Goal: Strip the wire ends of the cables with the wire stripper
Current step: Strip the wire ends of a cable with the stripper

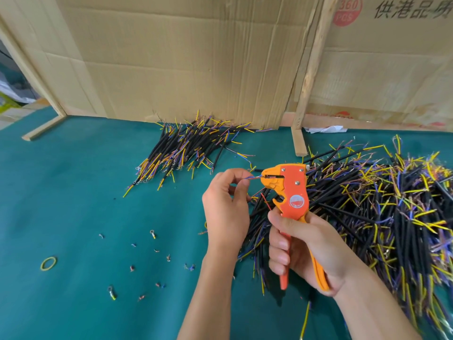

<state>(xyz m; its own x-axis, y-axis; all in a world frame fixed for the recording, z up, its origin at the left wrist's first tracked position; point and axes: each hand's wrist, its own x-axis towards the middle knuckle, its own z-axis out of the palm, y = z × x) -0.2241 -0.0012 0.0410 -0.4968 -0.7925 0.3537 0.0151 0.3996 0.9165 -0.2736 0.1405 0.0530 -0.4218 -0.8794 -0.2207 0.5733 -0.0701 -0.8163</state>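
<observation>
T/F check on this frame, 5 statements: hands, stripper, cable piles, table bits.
1. The right hand grips the orange wire stripper by its handles. True.
2. The left hand rests flat on the table. False: it pinches thin wire ends fed into the stripper's head.
3. The larger cable pile lies right of the stripper. True.
4. The table cover is red. False: it is teal green.
5. A yellow rubber band lies at the left. True.

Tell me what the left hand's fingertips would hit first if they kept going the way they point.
Probably the orange wire stripper: the left hand pinches a thin wire leading right into its jaws, almost touching; depth is uncertain.
</observation>
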